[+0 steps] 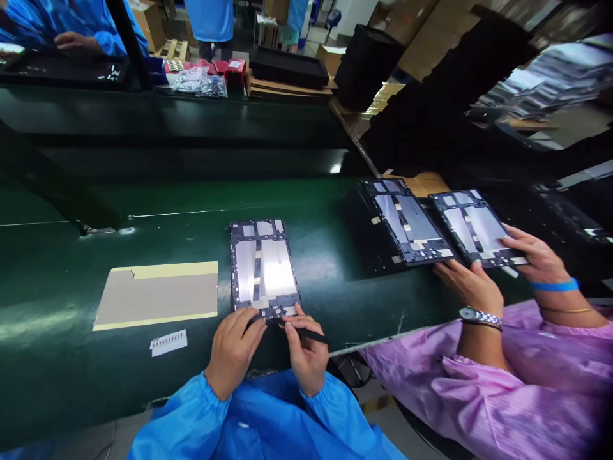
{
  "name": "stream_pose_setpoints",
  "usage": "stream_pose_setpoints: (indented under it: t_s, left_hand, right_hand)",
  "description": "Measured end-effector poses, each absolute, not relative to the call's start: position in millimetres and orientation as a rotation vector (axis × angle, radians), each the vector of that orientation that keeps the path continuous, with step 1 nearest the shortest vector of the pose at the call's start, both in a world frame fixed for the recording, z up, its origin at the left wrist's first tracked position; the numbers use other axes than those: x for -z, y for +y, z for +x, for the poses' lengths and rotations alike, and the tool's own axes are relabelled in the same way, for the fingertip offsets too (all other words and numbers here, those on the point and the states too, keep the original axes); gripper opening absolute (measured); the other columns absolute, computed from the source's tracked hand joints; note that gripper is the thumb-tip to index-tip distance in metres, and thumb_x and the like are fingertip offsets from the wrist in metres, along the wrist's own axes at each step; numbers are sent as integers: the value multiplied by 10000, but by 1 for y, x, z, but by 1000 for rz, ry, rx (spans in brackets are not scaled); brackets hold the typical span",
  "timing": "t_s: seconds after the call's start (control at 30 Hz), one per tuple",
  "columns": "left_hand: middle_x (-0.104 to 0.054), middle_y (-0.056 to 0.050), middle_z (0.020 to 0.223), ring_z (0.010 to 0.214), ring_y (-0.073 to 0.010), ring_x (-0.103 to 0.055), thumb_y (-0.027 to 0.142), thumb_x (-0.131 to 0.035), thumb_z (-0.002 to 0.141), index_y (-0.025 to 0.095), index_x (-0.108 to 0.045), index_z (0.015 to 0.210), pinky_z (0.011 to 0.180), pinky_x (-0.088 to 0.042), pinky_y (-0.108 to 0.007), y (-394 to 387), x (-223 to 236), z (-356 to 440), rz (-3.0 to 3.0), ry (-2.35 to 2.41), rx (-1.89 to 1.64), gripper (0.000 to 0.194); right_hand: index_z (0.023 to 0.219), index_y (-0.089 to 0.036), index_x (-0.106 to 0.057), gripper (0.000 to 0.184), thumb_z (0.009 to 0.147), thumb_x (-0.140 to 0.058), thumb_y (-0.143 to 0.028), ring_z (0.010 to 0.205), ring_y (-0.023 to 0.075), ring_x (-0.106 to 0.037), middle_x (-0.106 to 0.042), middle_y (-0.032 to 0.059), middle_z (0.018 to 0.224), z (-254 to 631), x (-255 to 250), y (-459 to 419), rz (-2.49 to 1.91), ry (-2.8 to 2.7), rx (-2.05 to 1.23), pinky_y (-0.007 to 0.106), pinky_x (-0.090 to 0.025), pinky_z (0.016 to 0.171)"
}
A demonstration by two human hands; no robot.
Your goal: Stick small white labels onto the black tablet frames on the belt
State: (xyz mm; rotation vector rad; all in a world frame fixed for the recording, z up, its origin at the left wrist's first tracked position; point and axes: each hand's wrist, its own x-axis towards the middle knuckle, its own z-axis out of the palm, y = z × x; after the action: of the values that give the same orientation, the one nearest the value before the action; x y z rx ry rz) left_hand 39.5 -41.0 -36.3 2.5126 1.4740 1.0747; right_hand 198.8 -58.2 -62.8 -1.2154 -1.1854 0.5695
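A tablet (275,268) without its back cover lies face down on the green bench, its silvery inside and dark frame showing. My left hand (234,348) is closed at its near left corner, fingers bent over the edge. Between the fingers of my right hand (306,354) is a slim black tool (313,335), perhaps tweezers; its tip points at the tablet's near edge and is partly hidden. Left of the tablet lies a grey sheet with yellow edges (158,297). Nearer me sits a small white label strip (168,343) with a row of dark marks.
At right, a co-worker in pink sleeves has both hands (472,284) at another opened tablet (472,223), beside a further tablet (407,220). A dark post (57,179) stands on the bench at left. Black trays (287,67) and red boxes (234,71) sit across the bench.
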Motion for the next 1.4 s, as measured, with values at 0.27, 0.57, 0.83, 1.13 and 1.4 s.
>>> stream_pose_setpoints:
  t_s: [0.27, 0.57, 0.83, 1.13, 1.4]
  left_hand:
    - [-728, -88, 1021, 967, -213, -699, 139, -586, 951, 166, -685, 985, 861, -570, -343, -42, 39, 39, 2516, 1465, -1063, 108]
    - [-728, -88, 1028, 972, -214, -698, 146, -590, 952, 168, -684, 983, 867, -566, -345, -42, 37, 39, 2521, 1472, -1064, 102]
    - [-724, -93, 1035, 977, -222, -694, 132, -593, 948, 161, -679, 992, 869, -566, -353, -42, 37, 39, 2520, 1466, -1057, 101]
    - [-727, -88, 1040, 980, -216, -697, 139, -588, 949, 176, -684, 1004, 868, -567, -355, -42, 37, 39, 2523, 1472, -1064, 116]
    - [-721, -96, 1072, 1017, -226, -682, 132, -574, 949, 191, -698, 1071, 872, -549, -358, -43, 39, 38, 2581, 1455, -998, 184]
  right_hand:
    - [936, -219, -624, 120, 917, -632, -101, 839, 170, -735, -739, 7, 869, 201, 66, -60, -1222, -1220, -558, 578, -520, 1064]
    - [923, -214, -627, 100, 915, -640, -115, 820, 178, -745, -745, 9, 853, 200, 65, -60, -1226, -1218, -549, 582, -528, 1051]
    - [938, -227, -620, 103, 918, -630, -126, 823, 191, -755, -740, 4, 857, 201, 66, -60, -1234, -1219, -547, 591, -528, 1052]
    - [937, -222, -631, 114, 914, -635, -111, 821, 183, -748, -733, -1, 842, 201, 65, -61, -1225, -1221, -532, 593, -527, 1051]
    - [939, -218, -628, 114, 921, -626, -106, 852, 184, -735, -740, 15, 875, 201, 67, -61, -1230, -1232, -543, 576, -530, 1046]
